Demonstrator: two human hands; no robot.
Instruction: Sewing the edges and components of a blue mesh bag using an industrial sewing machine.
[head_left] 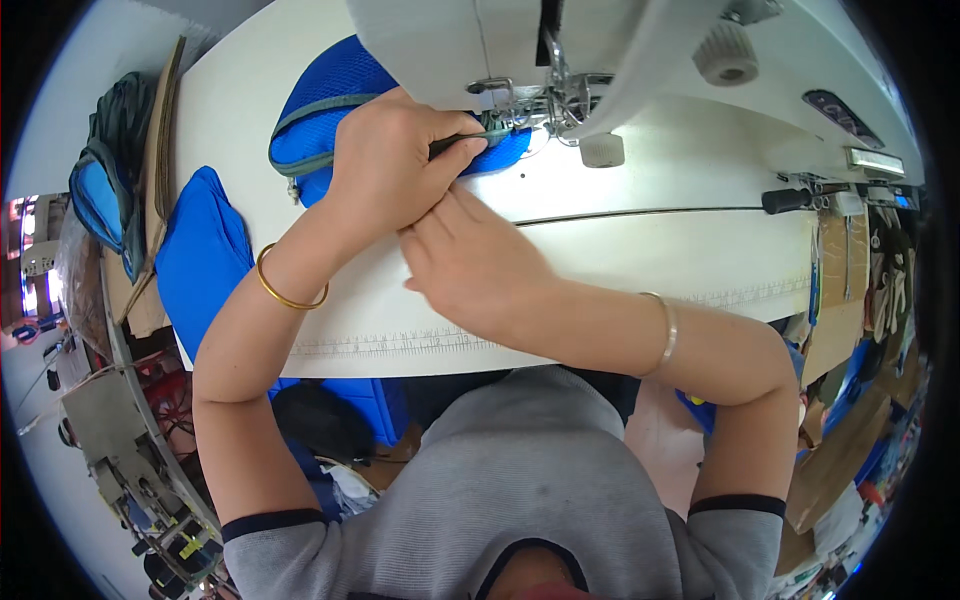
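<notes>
A blue mesh pouch (330, 85) with dark grey-green edging lies under the left side of the sewing machine head (450, 50). Its blue edge (508, 155) reaches under the presser foot (555, 110). My left hand (395, 145) is closed, with thumb and fingers pinching the dark edging strip (445, 146) just left of the needle area. Below it, my right hand (480, 260) meets the left hand near its palm. The right fingertips are tucked behind the left hand and slightly blurred, so what they touch is hidden.
Blue fabric pieces (203, 255) lie at the table's left edge. A dark green and blue bag (110, 180) sits beyond them. Along the white table's (600, 245) front runs a printed ruler. A black-handled tool (790, 200) lies at the right. Below the table is a blue bin (375, 405).
</notes>
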